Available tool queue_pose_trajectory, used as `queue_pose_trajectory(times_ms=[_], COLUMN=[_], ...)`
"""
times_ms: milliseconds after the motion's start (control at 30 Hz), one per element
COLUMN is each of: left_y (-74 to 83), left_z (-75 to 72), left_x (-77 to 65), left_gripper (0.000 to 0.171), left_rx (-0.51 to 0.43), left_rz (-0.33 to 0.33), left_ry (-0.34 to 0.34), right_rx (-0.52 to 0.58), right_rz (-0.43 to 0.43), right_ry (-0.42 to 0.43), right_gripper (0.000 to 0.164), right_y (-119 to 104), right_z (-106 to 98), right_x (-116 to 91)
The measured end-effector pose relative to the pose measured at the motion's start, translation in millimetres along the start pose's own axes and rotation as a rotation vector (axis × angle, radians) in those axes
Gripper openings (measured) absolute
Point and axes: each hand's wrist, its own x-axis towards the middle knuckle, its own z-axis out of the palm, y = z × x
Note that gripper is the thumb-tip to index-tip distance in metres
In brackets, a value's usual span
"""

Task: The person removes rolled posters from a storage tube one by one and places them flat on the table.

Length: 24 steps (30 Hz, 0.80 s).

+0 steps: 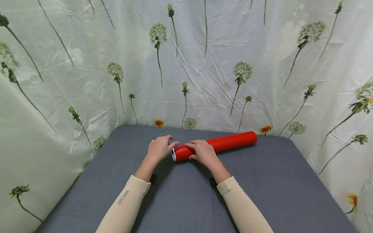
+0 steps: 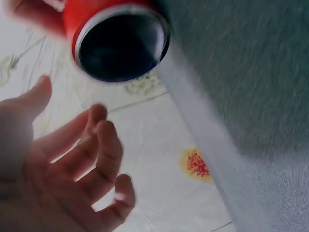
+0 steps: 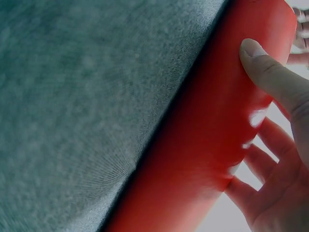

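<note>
A long, smooth red roll (image 1: 230,142) lies slantwise on the grey table, its far end toward the back right. Its near left end is hollow, with a pale rim (image 2: 120,9) around a dark inside. My right hand (image 1: 205,153) grips the roll close to that end; in the right wrist view the thumb (image 3: 270,72) lies along one side and the fingers curve around the other. Just left of the hollow end is my left hand (image 1: 159,149), holding nothing. Its fingers (image 2: 104,159) are loosely bent and apart from the roll in the left wrist view.
The table (image 1: 186,200) is covered in grey cloth and narrows toward the back in the head view. Behind it and along both sides hangs a pale curtain (image 1: 204,77) printed with dandelions. Cream sleeves (image 1: 125,207) cover both forearms.
</note>
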Motion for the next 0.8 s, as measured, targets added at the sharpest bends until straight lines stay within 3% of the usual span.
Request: queue_pose_trajectory(times_ms=[133, 233, 300, 467, 800], left_y=[-12.2, -14.5, -14.6, -12.8, -5.7], left_z=[-5.6, -4.4, -1.8, 5.4, 8.2], left_x=[1.4, 1.5, 2.4, 5.1, 4.4], left_gripper=[0.061, 0.072, 0.078, 0.078, 0.072], left_rx=[-0.132, -0.215, -0.248, -0.269, -0.206], left_rz=[-0.061, -0.032, 0.006, 0.059, -0.004], left_ry=[-0.158, -0.28, -0.325, -0.338, -0.316], right_rx=[-0.003, -0.008, -0.005, -0.001, 0.011], right_rz=[0.004, 0.007, 0.008, 0.008, 0.009], right_ry=[-0.006, -0.003, -0.002, 0.005, 0.012], right_gripper=[0.059, 0.059, 0.06, 0.059, 0.059], right_y=[0, -1, -1, -2, -1], right_z=[-1, -1, -1, 0, 0], right_x=[1, 1, 1, 1, 1])
